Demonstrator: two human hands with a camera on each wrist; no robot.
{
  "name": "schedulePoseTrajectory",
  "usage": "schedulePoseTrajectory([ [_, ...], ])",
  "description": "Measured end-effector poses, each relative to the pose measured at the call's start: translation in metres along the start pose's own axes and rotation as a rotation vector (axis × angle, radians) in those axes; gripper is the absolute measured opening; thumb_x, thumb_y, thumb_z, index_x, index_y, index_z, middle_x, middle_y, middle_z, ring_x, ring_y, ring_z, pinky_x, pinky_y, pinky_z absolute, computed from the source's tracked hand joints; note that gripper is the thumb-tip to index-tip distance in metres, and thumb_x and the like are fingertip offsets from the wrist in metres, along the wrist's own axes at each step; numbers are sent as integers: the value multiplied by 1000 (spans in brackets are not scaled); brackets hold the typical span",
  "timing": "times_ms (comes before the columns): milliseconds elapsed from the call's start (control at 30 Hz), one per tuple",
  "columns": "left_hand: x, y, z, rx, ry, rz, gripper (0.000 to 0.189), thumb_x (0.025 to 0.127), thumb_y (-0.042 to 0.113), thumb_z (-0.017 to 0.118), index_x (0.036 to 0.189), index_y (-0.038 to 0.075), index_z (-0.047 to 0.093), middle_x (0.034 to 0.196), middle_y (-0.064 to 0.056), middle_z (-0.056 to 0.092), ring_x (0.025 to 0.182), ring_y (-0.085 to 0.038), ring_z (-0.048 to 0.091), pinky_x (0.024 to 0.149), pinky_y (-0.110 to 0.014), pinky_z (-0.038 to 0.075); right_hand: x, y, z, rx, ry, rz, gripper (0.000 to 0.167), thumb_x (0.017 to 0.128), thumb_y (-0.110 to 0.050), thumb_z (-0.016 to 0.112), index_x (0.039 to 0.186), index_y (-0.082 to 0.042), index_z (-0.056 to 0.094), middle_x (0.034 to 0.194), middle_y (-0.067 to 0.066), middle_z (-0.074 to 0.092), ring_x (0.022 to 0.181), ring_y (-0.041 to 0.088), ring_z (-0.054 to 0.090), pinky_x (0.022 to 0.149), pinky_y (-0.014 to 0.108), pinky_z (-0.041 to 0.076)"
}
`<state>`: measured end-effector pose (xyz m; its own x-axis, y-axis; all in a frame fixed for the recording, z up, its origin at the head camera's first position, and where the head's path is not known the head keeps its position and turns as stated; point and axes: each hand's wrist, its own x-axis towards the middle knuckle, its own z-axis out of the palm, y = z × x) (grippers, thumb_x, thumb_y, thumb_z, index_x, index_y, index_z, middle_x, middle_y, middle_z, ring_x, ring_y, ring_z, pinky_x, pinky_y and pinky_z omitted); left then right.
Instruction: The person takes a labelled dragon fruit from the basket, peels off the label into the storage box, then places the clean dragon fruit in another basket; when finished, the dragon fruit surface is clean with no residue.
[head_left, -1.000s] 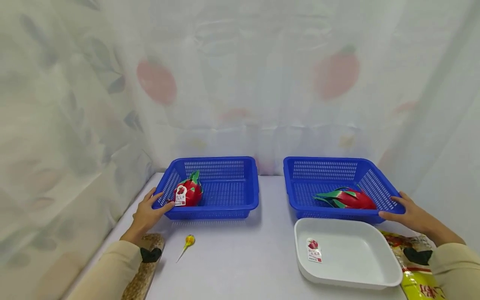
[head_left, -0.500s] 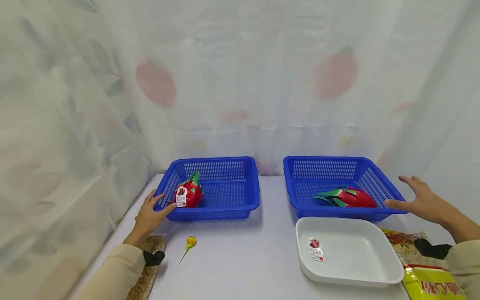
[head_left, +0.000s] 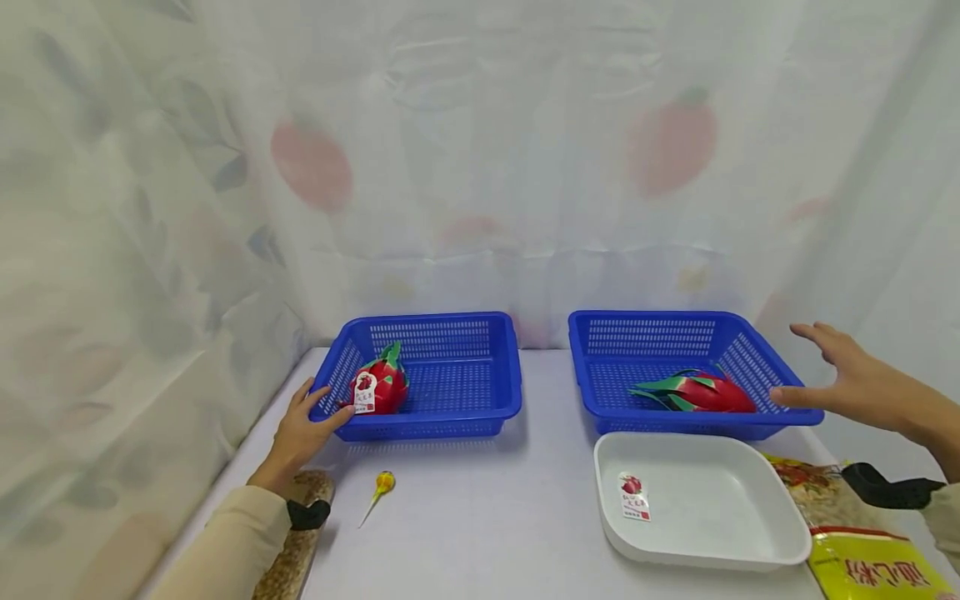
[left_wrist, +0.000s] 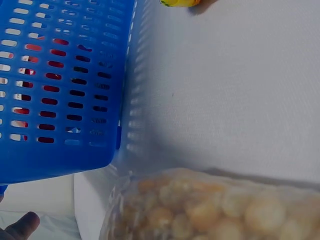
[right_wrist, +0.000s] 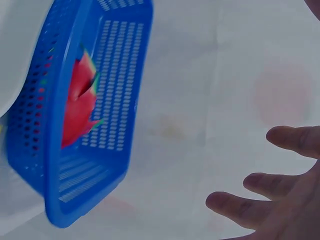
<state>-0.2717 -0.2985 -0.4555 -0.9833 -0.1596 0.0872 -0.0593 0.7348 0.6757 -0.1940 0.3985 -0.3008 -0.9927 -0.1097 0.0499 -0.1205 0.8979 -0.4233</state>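
My left hand [head_left: 300, 433] holds the front left corner of a blue plastic basket [head_left: 457, 425], with fingers and thumb over the rim. Inside that basket lies a red dragon fruit [head_left: 388, 390] with green tips and a white label. In the left wrist view, the slotted wall of the basket [left_wrist: 60, 90] fills the upper left, and one fingertip [left_wrist: 27, 223] shows below it. My right hand [head_left: 862, 379] is spread with nothing in it, near the right end of a second blue basket [head_left: 637, 333]. Another dragon fruit [head_left: 708, 393] lies on its side there, also visible through the right wrist view.
A white tray [head_left: 720, 508] with a dragon fruit label stands before the right basket. Right of it lies a yellow-and-red food bag [head_left: 870, 558]. A lollipop [head_left: 384, 483] and a bag of brown pieces [head_left: 300, 533] lie front left. Curtains hang behind.
My right hand has let go of the right basket's corner and moved up and to the right, fingers spreading. The left hand stays on its basket.
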Motion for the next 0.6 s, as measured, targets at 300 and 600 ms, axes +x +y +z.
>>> schedulePoseTrajectory([
  [300,1,0,-2,-26,-12,9,94,84,58,65,149,-1,30,159,-17,5,139,-49,10,104,-67,17,0,-32,-7,12,-9,-42,107,80,-42,73,150,5,7,148,38,-10,118,68,18,69,76,35],
  [600,0,1,-1,-13,-20,-9,96,84,60,65,150,1,28,159,-16,2,140,-48,8,104,-67,17,1,-63,-4,92,-35,-138,104,82,-39,73,155,-6,7,153,33,-3,121,65,25,66,76,37],
])
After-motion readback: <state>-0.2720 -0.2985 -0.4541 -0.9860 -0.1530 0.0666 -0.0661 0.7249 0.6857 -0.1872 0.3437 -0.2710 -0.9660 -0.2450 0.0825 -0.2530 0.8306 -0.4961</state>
